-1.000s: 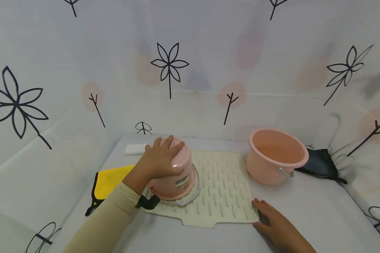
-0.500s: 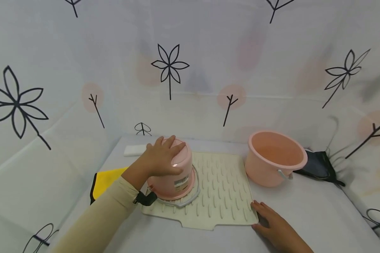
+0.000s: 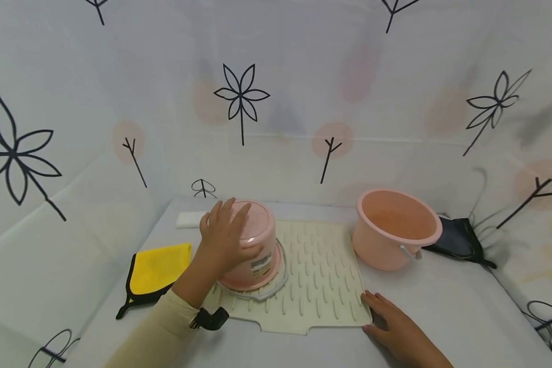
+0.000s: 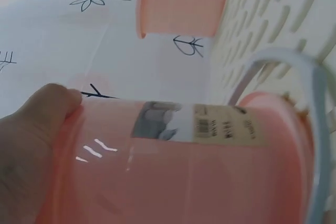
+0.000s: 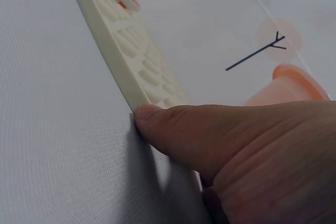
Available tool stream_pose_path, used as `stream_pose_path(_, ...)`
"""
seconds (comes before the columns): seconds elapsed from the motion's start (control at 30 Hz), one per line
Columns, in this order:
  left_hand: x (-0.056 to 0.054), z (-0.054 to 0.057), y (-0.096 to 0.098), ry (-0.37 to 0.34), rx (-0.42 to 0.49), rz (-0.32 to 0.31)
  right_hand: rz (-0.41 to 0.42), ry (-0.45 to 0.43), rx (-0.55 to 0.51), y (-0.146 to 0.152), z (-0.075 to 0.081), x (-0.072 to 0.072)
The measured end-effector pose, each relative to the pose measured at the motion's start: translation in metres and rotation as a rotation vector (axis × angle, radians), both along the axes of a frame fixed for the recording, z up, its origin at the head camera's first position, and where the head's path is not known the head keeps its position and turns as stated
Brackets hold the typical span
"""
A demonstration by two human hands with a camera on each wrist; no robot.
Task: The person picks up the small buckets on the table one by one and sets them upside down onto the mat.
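Observation:
A small pink bucket stands upside down on a cream slotted plastic rack, its grey handle lying round the rim. My left hand grips its upturned base from the left, thumb on the near side and fingers spread over the top edge. The left wrist view shows the thumb at the base edge and a printed label on the side. At the rack's near right corner my right hand rests, fairly straight fingers along the right edge and thumb touching the corner.
A larger pink bucket stands upright right of the rack, a dark pouch-like item behind it. At left lies a yellow cloth-like item with black trim. A white block sits behind the small bucket. Patterned sheeting encloses the table.
My left hand has shifted left on the small bucket, its fingers sliding off the top's middle toward the left edge. The left forearm uncovers more yellow cloth. The right hand stays at the corner.

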State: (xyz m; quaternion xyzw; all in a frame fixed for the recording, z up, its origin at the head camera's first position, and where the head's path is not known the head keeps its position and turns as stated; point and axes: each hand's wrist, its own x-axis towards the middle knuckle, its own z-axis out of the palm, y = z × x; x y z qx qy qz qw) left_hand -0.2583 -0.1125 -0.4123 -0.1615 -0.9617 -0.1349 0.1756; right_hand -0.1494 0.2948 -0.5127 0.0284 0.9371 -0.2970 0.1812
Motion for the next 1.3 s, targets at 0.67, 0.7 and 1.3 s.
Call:
stream_pose_path(0.67, 0.050, -0.074, -0.033, -0.257, 0.527, 0.105, 0.019, 0.029, -0.003, 0.002, -0.003, 0.002)
stream_pose_path(0.7, 0.051, -0.076, -0.034, -0.281, 0.516, 0.115, 0.020, 0.030, -0.005, 0.002, -0.002, 0.002)
stream_pose_path(1.3, 0.059, -0.126, -0.062, -0.535, 0.248, 0.046, 0.012, 0.020, 0.007, 0.001, -0.003, -0.001)
